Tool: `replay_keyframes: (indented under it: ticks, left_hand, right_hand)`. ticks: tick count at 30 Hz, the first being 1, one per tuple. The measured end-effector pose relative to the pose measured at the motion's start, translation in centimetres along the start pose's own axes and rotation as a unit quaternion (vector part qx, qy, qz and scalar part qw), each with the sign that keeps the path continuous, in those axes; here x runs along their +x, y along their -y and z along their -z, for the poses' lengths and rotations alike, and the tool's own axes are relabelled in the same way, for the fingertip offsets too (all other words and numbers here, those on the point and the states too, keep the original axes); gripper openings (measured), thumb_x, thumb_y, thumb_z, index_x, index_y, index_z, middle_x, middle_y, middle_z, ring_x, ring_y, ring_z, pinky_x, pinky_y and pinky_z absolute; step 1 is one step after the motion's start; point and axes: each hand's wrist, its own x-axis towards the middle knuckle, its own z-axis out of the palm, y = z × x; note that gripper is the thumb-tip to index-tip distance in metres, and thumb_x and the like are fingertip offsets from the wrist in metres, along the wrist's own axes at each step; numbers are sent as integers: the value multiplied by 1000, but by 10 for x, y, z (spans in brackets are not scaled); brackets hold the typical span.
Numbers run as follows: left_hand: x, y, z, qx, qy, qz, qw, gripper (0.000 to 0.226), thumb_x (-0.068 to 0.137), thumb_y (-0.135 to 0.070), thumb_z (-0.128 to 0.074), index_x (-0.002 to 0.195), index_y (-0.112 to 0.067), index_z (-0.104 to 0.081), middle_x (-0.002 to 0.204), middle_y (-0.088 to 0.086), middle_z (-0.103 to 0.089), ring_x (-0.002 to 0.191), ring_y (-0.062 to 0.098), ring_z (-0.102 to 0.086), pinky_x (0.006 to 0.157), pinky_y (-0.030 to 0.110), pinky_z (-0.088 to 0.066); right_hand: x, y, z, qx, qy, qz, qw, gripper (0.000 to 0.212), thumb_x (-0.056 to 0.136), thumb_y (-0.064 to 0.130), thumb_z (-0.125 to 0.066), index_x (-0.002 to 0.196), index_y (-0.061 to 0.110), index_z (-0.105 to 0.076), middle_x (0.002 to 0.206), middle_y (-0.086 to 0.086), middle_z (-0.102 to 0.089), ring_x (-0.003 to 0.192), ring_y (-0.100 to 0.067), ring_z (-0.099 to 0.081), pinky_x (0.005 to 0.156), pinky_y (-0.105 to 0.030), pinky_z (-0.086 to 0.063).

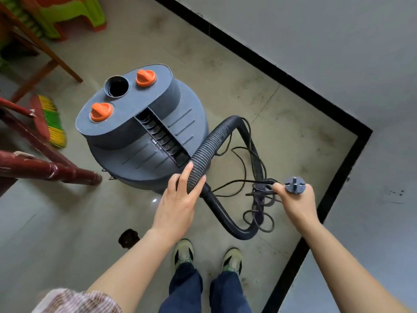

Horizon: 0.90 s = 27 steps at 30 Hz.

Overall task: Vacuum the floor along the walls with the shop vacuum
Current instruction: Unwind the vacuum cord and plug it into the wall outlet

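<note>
**Q:** Where is the unit?
**A:** The shop vacuum (144, 136) stands upright on the tiled floor (67, 222), just ahead of my shoes (184, 251). It is near the corner where the black baseboard (293, 80) runs under the grey wall (316, 41). Its top carries two orange knobs (146, 78) and one open round port (117, 86).

**Q:** What is the state of the hands?
**A:** My left hand (178, 199) is wrapped round the ribbed hose (212, 141) just above its smooth cuff, index finger lying along the ribs. My right hand (295, 202) grips the plug (295, 184), fingers closed round its body, prongs facing up.

**Q:** How do the hose and cord run?
**A:** The hose arches beside the canister, passes through my left hand, then curves low and bends back up ahead of my shoes. The power cord (259, 199) hangs in loose, tangled loops between the hose and my right hand.

**Q:** What else is nearby?
**A:** A broom (53, 123) with yellow-green bristles rests its head on the floor left of the unit, beside dark red wooden furniture legs (52, 170). Green and orange plastic stools (67, 12) stand at the far left.
</note>
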Motion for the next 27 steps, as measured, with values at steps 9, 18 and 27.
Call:
replay_keyframes:
  ticks: [9,18,27]
  left_hand:
    - [-2,-17,-35,2,42,100,994,90,58,14,-74,139,-18,-55,152,27,-28,122,44,-39,93,53,-48]
    - [11,-39,-29,57,94,165,980,80,76,-10,-66,148,-23,-34,158,18,3,145,33,-1,116,46,-17]
    - [39,-70,-24,70,118,188,973,75,82,-28,-64,148,-23,-28,157,16,16,146,32,13,118,48,-7]
  right_hand:
    - [9,-21,20,4,0,40,999,49,82,12,-67,47,22,-34,38,13,-35,46,-9,-27,48,-27,-25]
    - [9,-13,57,47,-164,73,983,45,79,4,-63,50,19,-32,52,3,-36,47,-11,-31,44,-16,-28]
    - [63,-4,135,69,-321,79,941,36,94,19,-59,66,1,-44,79,-18,-48,70,-27,-41,69,-33,-33]
